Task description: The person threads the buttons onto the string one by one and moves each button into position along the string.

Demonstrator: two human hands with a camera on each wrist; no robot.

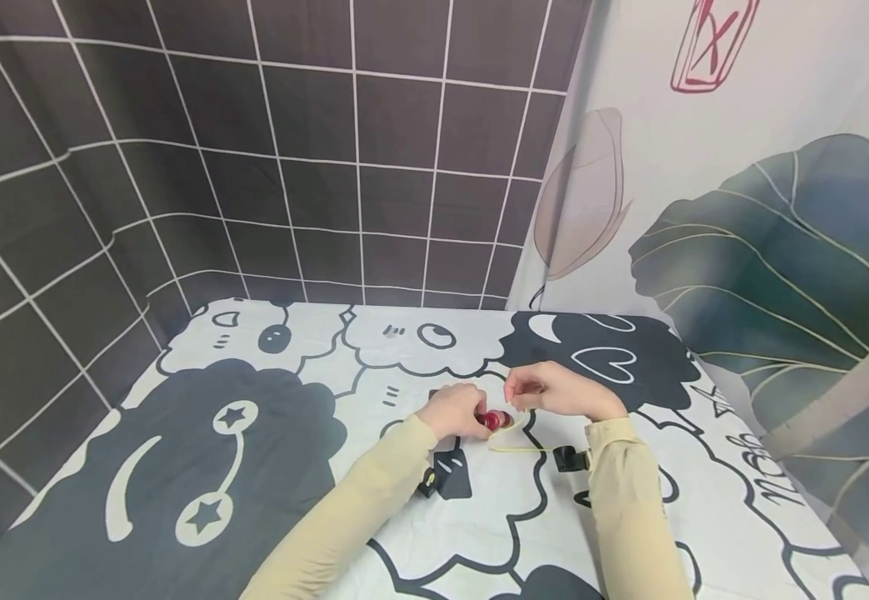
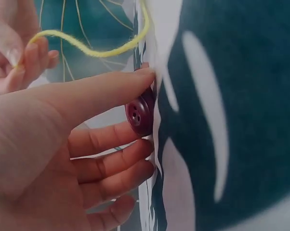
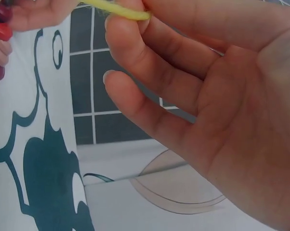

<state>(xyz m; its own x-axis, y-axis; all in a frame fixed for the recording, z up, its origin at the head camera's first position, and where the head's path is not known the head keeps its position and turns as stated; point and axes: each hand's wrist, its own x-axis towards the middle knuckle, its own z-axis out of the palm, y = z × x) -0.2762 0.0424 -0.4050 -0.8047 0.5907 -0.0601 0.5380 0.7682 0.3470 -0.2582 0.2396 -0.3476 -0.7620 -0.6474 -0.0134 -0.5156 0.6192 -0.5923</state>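
In the left wrist view, my left hand [image 2: 72, 134] holds a dark red button [image 2: 141, 114] with several holes, close to the cloth, thumb above and fingers curled below. The head view shows red pieces [image 1: 492, 419] at the fingertips of that hand. A bright red piece [image 3: 0, 30] and dark red ones show beside it in the right wrist view. My right hand [image 1: 554, 390], raised just to the right, pinches a yellow yarn [image 2: 99, 52] between thumb and fingertips. The yarn [image 1: 520, 449] runs down past the red pieces and along the cloth toward the right wrist.
A white cloth with black cartoon shapes [image 1: 479, 533] covers the surface. Behind it hangs a dark curtain with a white grid [image 1: 314, 200]; a leaf-patterned wall covering [image 1: 779, 242] stands on the right. Small black devices sit at the left wrist [image 1: 427, 483] and right wrist [image 1: 571, 458].
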